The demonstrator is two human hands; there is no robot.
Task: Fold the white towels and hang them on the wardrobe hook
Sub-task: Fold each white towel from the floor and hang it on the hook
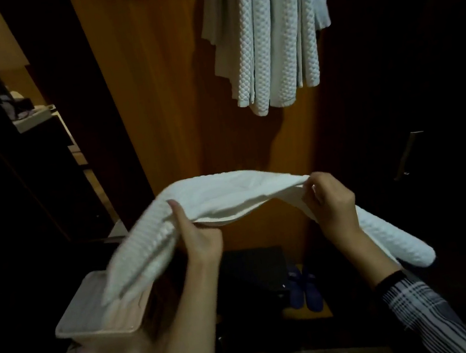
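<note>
Towel (237, 194) ran left-right, slung between both hands, left hand (197, 237) and right hand (331, 200) each pinching it; hung towels (267, 33) were up far right, nearer the right one.

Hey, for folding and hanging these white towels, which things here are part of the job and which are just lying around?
Part of the job:
- white towel, held between left hand and right hand
- hung towels on the wardrobe panel
- pale bin under the towel's left end

Just lying about:
- blue slippers on the floor
- dark box beside them
- door handle
</note>
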